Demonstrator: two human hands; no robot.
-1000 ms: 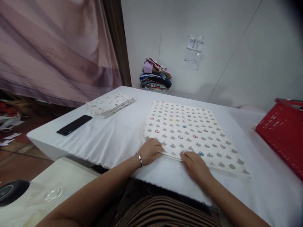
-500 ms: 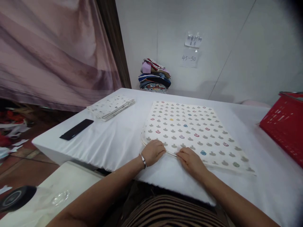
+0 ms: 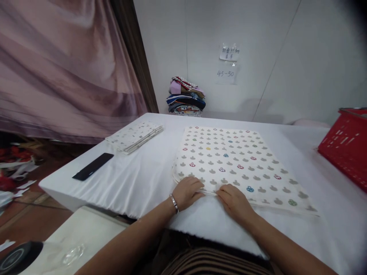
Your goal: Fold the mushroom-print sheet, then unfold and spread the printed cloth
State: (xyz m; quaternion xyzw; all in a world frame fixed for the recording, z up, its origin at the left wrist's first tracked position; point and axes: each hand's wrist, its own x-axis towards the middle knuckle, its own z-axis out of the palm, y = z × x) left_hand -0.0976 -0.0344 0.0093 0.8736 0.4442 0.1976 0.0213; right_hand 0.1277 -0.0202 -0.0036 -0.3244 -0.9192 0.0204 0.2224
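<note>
A white cloth (image 3: 218, 160) printed with grey and coloured mushroom-like shapes lies spread on the table before me, its near edge showing more than one layer. My left hand (image 3: 187, 192), with a silver bracelet at the wrist, pinches that near edge toward its left corner. A short way to the right, my right hand (image 3: 233, 198) grips the same edge between thumb and fingers. Both hands are closed on the fabric, and the fingertips are partly hidden.
The table has a white cover (image 3: 137, 179). On its left lie a folded stack of printed cloth (image 3: 134, 136) and a flat black object (image 3: 93, 166). A red basket (image 3: 346, 147) stands at the right. Folded textiles (image 3: 186, 95) are piled by the wall.
The view has tilted slightly, so the table sits lower in the picture. Both hands stay on the cloth's near edge, with only a small shift in finger position.
</note>
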